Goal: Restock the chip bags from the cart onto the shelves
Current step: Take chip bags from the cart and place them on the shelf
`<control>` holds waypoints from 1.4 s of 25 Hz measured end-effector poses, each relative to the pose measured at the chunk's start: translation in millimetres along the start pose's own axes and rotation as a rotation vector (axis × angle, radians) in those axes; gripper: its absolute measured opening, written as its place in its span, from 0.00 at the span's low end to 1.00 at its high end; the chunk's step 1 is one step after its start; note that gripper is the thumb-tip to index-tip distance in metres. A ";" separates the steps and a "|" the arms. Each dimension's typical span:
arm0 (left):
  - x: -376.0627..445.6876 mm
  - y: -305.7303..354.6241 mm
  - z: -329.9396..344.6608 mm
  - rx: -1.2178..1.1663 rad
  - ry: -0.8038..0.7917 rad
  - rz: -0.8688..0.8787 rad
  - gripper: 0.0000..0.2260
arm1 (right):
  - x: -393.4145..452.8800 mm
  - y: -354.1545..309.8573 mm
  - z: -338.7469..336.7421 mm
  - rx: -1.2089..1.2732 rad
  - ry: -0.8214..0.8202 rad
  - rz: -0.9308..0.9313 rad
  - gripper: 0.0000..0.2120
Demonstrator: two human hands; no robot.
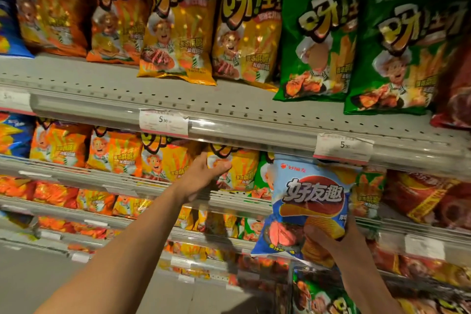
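My right hand grips the lower part of a light-blue chip bag and holds it upright in front of the second shelf, just under the right price tag. My left hand reaches into that second shelf, thumb and fingers around the left edge of a yellow chip bag standing there. Green bags at the bottom right look like they lie in the cart, mostly out of frame.
The top shelf carries orange, yellow and green bags, with bare perforated board in front. Price tags hang on its rail. Lower shelves hold rows of orange, yellow and red bags. Grey floor lies at lower left.
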State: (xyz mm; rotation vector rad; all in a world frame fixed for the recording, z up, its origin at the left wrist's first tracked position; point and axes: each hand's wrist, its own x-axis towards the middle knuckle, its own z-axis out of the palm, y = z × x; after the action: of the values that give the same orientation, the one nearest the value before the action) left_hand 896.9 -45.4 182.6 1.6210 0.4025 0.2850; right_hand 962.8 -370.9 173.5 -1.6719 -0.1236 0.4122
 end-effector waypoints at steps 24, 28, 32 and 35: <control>-127.5 -57.1 -124.5 0.681 0.415 0.311 0.24 | -45.1 7.5 187.0 0.075 -0.142 -0.164 0.29; -150.4 -68.9 -223.4 0.659 0.424 0.292 0.25 | -80.0 0.3 293.0 0.013 -0.134 -0.223 0.30; -184.7 -73.5 -338.6 0.674 0.474 0.245 0.26 | -109.6 -17.1 400.7 0.002 -0.201 -0.269 0.36; -213.2 -75.6 -422.2 0.737 0.511 0.217 0.26 | -124.5 -30.2 481.1 -0.025 -0.269 -0.304 0.38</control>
State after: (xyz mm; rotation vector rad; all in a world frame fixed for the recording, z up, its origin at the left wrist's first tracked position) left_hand 521.5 251.0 157.8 2.3183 0.7831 0.7922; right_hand 689.5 45.0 184.5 -1.5831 -0.5763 0.4025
